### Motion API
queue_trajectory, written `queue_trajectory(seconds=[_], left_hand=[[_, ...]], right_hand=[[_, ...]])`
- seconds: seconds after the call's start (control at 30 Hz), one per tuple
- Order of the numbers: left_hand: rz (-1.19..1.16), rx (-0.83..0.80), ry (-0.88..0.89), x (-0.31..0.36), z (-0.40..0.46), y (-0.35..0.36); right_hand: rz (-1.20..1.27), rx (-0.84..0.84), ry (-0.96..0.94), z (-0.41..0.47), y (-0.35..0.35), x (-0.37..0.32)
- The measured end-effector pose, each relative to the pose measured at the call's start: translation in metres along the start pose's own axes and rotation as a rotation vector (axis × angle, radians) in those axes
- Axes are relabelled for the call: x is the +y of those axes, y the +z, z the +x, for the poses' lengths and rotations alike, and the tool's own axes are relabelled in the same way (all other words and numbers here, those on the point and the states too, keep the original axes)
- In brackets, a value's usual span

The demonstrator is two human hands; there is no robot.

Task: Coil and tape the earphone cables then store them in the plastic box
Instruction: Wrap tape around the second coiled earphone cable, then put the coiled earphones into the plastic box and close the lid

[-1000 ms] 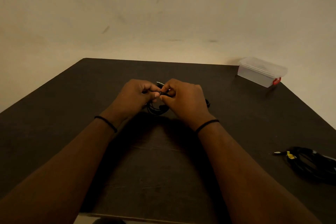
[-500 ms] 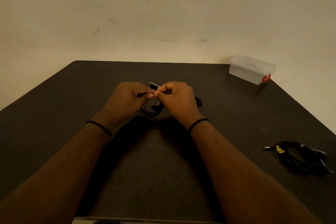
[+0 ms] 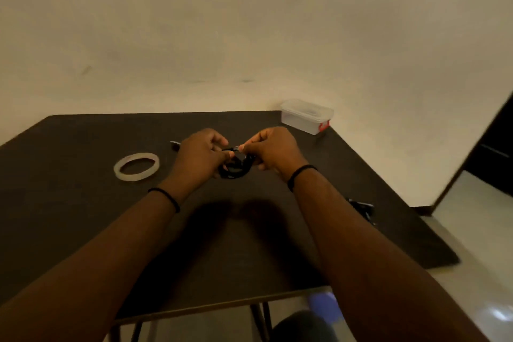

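Both hands are meeting over the middle of the dark table (image 3: 83,216). The left hand (image 3: 201,157) and right hand (image 3: 273,148) are each pinching the black earphone cable (image 3: 236,169), its coil dangling between them, partly hidden by the fingers. The tape roll (image 3: 136,167) is lying at nine o'clock, the lidded plastic box (image 3: 305,116) at one o'clock. At four o'clock a second cable bundle (image 3: 363,209) is peeking out, mostly covered by the right forearm.

Second cable bundle (image 3: 362,209) behind right forearm
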State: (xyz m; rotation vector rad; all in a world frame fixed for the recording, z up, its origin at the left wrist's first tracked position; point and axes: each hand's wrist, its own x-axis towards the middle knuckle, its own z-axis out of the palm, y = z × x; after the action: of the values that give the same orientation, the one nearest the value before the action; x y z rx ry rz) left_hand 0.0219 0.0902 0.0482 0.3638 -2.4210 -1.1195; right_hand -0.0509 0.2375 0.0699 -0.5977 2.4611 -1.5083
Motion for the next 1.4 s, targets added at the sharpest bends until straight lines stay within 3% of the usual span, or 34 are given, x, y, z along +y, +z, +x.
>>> queue_trajectory(seconds=[0.3,0.57,0.67,0.77,1.0,1.23,1.33,1.4], left_hand=[[0.137,-0.251,0.072,0.083,0.015,0.131],[0.259,-0.319,0.128,0.074,0.025,0.174],[0.282,-0.310,0.162,0.072,0.026,0.171],[0.353,-0.233,0.164,0.068,0.025,0.159],[0.468,-0.055,0.116,0.047,0.015,0.105],[0.481,0.076,-0.111,-0.025,-0.015,-0.005],[0.661,0.243,-0.192,-0.067,-0.032,-0.049],[0.745,0.259,-0.287,-0.087,-0.038,-0.067]], right_hand=[[-0.210,0.095,0.252,-0.010,-0.126,0.075],[-0.470,0.071,0.327,0.003,-0.140,0.116],[-0.411,0.090,0.325,0.007,-0.143,0.120],[-0.339,0.144,0.281,0.003,-0.143,0.117],[-0.432,0.278,0.074,-0.012,-0.115,0.068],[-0.384,0.090,-0.100,-0.011,0.004,0.014],[-0.441,0.045,-0.109,-0.005,0.059,0.010],[-0.496,0.075,-0.126,0.000,0.084,0.016]])
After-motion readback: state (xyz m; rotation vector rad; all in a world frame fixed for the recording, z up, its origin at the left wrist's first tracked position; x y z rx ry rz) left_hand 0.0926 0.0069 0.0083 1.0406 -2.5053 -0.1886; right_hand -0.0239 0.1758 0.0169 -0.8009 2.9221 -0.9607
